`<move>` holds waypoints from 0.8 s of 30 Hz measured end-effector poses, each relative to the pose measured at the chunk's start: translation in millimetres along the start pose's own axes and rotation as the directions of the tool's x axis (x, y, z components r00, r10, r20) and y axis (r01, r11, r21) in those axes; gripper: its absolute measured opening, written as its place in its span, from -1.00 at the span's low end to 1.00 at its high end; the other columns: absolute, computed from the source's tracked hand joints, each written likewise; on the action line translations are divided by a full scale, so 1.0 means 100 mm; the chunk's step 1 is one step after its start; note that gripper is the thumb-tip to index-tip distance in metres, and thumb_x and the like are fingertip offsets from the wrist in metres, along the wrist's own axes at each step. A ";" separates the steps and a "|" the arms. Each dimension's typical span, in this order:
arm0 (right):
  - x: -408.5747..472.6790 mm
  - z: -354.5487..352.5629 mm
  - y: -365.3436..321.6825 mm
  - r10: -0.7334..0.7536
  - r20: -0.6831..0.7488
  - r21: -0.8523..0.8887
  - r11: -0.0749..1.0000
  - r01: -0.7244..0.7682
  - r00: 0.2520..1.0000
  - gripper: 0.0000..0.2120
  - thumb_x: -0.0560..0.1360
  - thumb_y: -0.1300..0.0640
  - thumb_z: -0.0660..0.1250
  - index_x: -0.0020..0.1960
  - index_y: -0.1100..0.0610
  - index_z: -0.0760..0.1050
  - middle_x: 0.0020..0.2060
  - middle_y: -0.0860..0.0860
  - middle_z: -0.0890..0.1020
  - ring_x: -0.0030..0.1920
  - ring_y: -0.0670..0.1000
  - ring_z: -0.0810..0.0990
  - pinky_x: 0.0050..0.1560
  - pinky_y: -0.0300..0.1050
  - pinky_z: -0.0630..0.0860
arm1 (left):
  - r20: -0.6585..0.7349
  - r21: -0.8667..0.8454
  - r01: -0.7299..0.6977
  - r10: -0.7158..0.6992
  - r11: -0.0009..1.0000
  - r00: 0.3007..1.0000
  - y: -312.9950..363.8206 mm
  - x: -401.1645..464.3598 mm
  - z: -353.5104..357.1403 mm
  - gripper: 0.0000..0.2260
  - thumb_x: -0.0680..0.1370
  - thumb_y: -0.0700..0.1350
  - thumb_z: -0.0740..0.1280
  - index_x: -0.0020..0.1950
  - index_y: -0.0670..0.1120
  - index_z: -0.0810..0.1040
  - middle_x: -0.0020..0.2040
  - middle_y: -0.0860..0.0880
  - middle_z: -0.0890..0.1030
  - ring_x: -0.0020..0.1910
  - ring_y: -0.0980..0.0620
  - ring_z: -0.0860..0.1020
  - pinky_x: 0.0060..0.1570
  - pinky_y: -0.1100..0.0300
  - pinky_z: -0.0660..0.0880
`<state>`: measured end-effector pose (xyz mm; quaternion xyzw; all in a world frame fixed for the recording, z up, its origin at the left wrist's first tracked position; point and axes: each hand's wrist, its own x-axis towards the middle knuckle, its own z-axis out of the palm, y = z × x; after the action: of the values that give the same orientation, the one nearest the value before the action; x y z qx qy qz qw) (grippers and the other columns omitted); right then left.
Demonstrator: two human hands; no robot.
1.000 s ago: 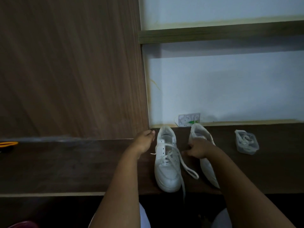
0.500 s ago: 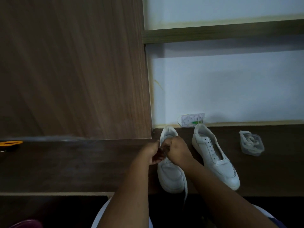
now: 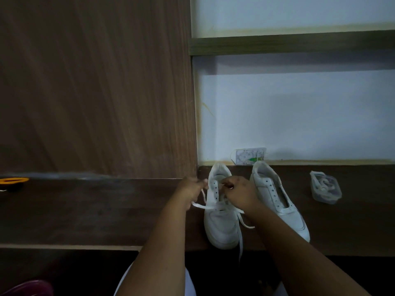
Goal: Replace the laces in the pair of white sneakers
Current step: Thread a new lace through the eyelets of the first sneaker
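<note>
- The dark wooden worktop (image 3: 89, 212) runs across your view, with a tall wood-grain panel (image 3: 96, 86) standing behind its left part and a pale wall (image 3: 299, 116) behind its right part.
- Your two forearms reach up from the bottom of the view and converge on the left sneaker (image 3: 220, 223), which lies flat on the worktop with its toe at the near edge and its heel toward the wall.
- The right sneaker (image 3: 284, 208) lies just beside it, angled with its toe swung out to the right; its eyelets are bare.
- Your right hand (image 3: 239, 193) is over the upper eyelets of the left sneaker, fingers curled in a pinch at the tongue; what it pinches is too small to tell.
- Your left hand (image 3: 192, 189) sits just left of the same shoe's collar, fingers closed on the white lace (image 3: 199, 205), which runs from the fist across to the lower eyelets.
- Another length of that lace trails off the shoe's right side and hangs over the worktop's near edge.
- A clear plastic container (image 3: 326, 189) with a coiled white lace inside stands well to the right of the shoes.
- An orange object (image 3: 14, 180) lies at the far left.
</note>
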<state>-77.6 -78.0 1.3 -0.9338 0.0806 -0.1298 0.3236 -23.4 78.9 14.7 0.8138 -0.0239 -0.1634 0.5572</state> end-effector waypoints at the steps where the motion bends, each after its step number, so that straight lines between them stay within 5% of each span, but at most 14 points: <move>1: 0.01 0.03 -0.02 0.005 0.032 -0.049 0.999 -0.004 0.999 -0.77 0.55 0.13 0.26 0.16 0.16 0.57 0.05 0.05 0.61 0.08 0.03 0.59 -0.07 -0.34 0.37 | 0.011 -0.006 0.005 -0.005 1.000 1.000 -0.02 -0.01 0.02 -0.72 0.63 -0.04 0.27 -0.23 -0.09 0.59 -0.23 -0.05 0.56 -0.30 0.05 0.41 -0.38 0.22 0.28; 6: 0.01 0.20 -0.04 0.050 0.106 -0.114 0.993 -0.038 0.993 -0.76 0.49 0.08 0.38 0.04 0.23 0.59 -0.08 0.09 0.66 -0.04 0.02 0.63 -0.19 -0.34 0.38 | 0.038 0.030 -0.050 0.048 0.998 0.998 -0.09 -0.01 0.05 -0.92 0.51 -0.12 0.45 -0.18 -0.03 0.62 -0.16 0.01 0.65 -0.09 0.05 0.57 -0.26 0.21 0.40; 11: 0.02 0.13 -0.03 0.078 0.142 -0.070 0.995 -0.069 0.987 -0.84 0.43 0.10 0.43 -0.03 0.14 0.67 -0.11 0.05 0.69 -0.18 -0.09 0.56 -0.42 -0.49 0.33 | 0.079 0.249 -0.121 0.105 0.961 0.991 -0.15 -0.01 0.11 -0.83 0.33 -0.14 0.60 -0.14 -0.01 0.71 -0.10 0.02 0.71 -0.02 0.07 0.64 0.10 0.15 0.56; 15: 0.02 0.13 -0.03 0.080 0.167 -0.076 0.995 -0.068 0.983 -0.84 0.46 0.14 0.40 0.02 0.13 0.67 -0.05 0.04 0.68 -0.10 -0.07 0.58 -0.39 -0.53 0.33 | 0.091 0.495 -0.150 0.120 0.856 0.989 -0.15 -0.02 0.15 -0.81 0.34 -0.15 0.59 -0.08 -0.04 0.72 -0.12 0.00 0.71 -0.12 0.07 0.66 -0.10 0.22 0.58; 18: 0.04 0.16 0.00 0.108 0.178 -0.037 0.994 -0.103 0.978 -0.86 0.45 0.17 0.40 -0.02 0.12 0.68 -0.07 0.04 0.69 -0.11 -0.06 0.61 -0.25 -0.39 0.39 | 0.057 0.503 -0.139 0.127 0.853 0.990 -0.17 -0.02 0.15 -0.83 0.39 -0.19 0.55 -0.05 -0.06 0.71 -0.09 -0.01 0.70 -0.10 0.05 0.65 -0.12 0.21 0.58; 24: 0.03 0.15 0.00 0.098 0.172 -0.020 0.995 -0.095 0.980 -0.86 0.47 0.16 0.40 0.01 0.13 0.66 -0.05 0.06 0.67 -0.19 -0.12 0.50 -0.33 -0.40 0.32 | -0.096 0.591 0.031 0.033 0.806 0.995 -0.18 0.03 0.00 -0.82 0.52 -0.16 0.34 0.08 -0.18 0.60 0.05 -0.11 0.63 -0.04 -0.01 0.58 -0.27 0.19 0.48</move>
<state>-69.9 -69.6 -9.7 -0.9384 0.0981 -0.0319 0.3297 -23.4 84.9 -2.2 0.9541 -0.0456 -0.1058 0.2765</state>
